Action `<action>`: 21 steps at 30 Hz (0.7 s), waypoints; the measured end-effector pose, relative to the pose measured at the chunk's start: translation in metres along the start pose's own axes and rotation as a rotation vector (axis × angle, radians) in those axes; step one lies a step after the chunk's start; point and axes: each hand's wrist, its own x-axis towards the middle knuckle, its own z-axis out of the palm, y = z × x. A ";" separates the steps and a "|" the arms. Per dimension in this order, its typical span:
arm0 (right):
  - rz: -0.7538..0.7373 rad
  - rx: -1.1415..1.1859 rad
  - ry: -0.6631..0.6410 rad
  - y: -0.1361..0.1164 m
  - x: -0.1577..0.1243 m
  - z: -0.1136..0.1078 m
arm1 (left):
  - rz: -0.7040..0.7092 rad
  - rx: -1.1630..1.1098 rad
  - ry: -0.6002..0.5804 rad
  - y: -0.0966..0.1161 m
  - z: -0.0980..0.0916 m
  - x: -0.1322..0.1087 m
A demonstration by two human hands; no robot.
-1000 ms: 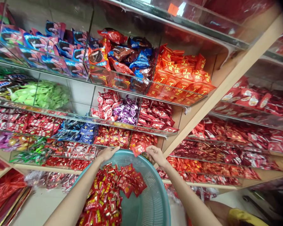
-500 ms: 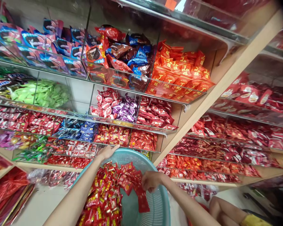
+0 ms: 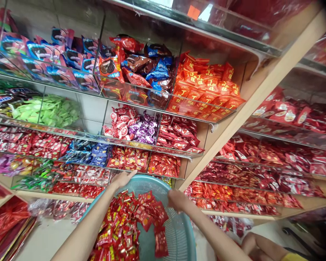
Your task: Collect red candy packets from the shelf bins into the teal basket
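A round teal plastic basket sits below the shelves, holding many small red-and-yellow wrapped candies. Flat red packets lie at the far right of that pile, with one lower down by bare basket floor. My left hand grips the basket's far left rim, its fingers stretched along the shelf edge. Over the right part of the basket, near the rim, my right hand is closed in a fist, slightly blurred. Its fingertips are hidden, so anything inside it does not show.
Tiered shelves with clear fronts hold wrapped sweets, among them orange-red packets, purple twists and green packets. A wooden upright divides the shelving. Another person's bent limb is at lower right; red bags stand lower left.
My right hand has lifted off the red packets and moved up and slightly right to the rim. The lower packet lies apart from it. My left hand stays at the rim.
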 end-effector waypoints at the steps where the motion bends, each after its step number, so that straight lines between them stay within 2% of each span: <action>1: 0.013 -0.014 0.051 0.003 0.005 -0.010 | 0.002 -0.004 -0.002 0.000 0.000 -0.001; 5: 0.021 -0.095 0.232 0.010 0.026 -0.042 | 0.003 -0.010 -0.011 0.001 -0.001 -0.002; 9: -0.062 -0.175 0.310 0.006 0.048 -0.054 | -0.012 -0.007 0.000 0.002 -0.002 -0.003; 13: -0.207 -0.336 0.257 -0.001 0.068 -0.058 | -0.034 -0.007 -0.006 0.002 -0.002 -0.003; 21: -0.193 -0.365 0.155 -0.011 0.091 -0.067 | 0.001 -0.029 -0.007 0.000 -0.001 -0.002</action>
